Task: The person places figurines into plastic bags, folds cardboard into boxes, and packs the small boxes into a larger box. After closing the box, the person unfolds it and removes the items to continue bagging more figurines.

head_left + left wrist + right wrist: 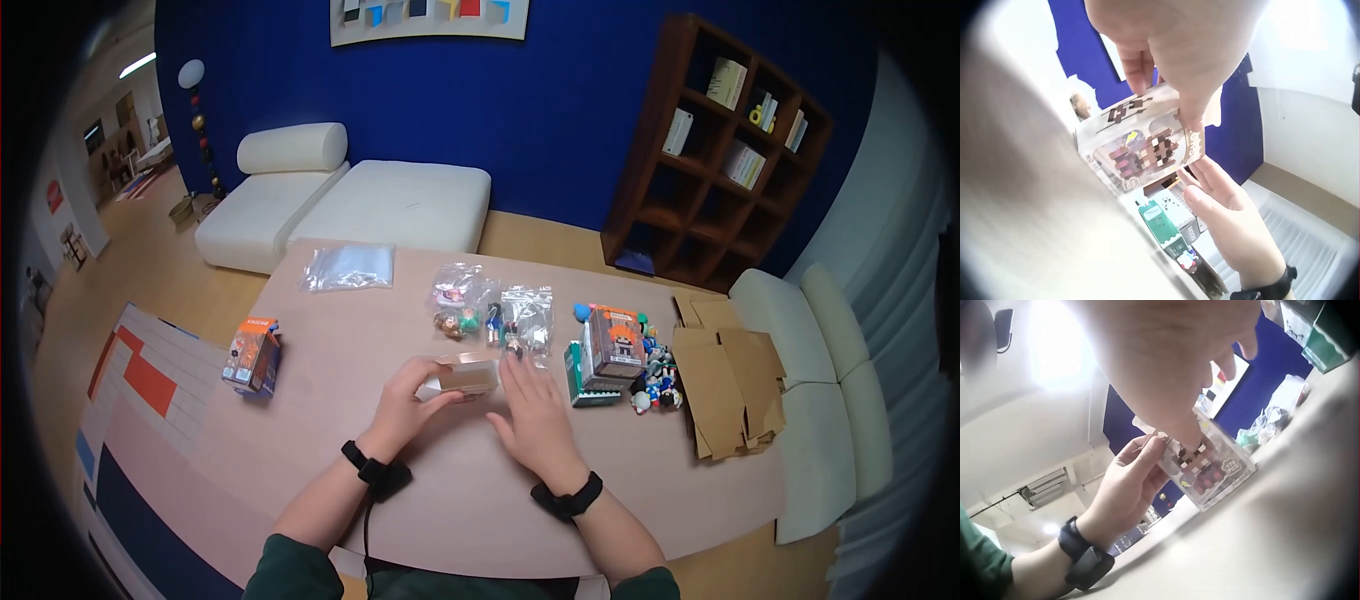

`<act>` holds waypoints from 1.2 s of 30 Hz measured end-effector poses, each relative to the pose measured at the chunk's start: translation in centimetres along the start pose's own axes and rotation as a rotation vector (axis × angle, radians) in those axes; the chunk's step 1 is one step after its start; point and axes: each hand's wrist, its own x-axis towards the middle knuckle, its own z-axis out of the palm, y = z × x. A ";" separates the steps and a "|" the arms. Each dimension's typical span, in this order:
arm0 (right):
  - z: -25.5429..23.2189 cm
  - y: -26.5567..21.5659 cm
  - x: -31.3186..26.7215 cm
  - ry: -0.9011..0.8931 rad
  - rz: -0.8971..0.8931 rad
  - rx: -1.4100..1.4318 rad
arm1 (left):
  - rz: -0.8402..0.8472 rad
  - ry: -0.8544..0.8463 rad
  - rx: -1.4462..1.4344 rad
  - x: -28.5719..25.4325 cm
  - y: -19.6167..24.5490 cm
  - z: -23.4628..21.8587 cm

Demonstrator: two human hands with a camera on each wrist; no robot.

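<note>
My left hand (408,400) grips a small printed cardboard box (470,378) by its left side, thumb on the near face. In the head view the box's top is open, showing its pale inside. A pixel-style character is printed on the box's face (1141,150) in the left wrist view. My right hand (537,415) lies along the box's right side with its fingers straight, fingertips close to a small dark-haired figurine (513,340). In the right wrist view, the right thumb overlaps the printed side of the box (1210,472).
Beyond the hands lie bagged figurines (458,320) and a clear plastic bag (530,308). More plastic bags (350,267) sit far left, near an orange box (252,355). To the right are stacked toy boxes (612,345), several figurines (658,385) and flattened cardboard (730,380).
</note>
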 end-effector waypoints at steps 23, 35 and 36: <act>2.6 1.6 1.0 -0.248 0.177 -0.023 | -0.436 0.296 -0.654 -2.0 -4.3 0.3; 0.6 -0.2 -1.7 -0.261 0.152 -0.117 | -0.400 0.357 -0.686 -1.7 -4.5 0.7; 1.1 -0.1 -1.7 -0.252 0.193 -0.062 | -0.398 0.357 -0.687 -1.7 -4.4 0.7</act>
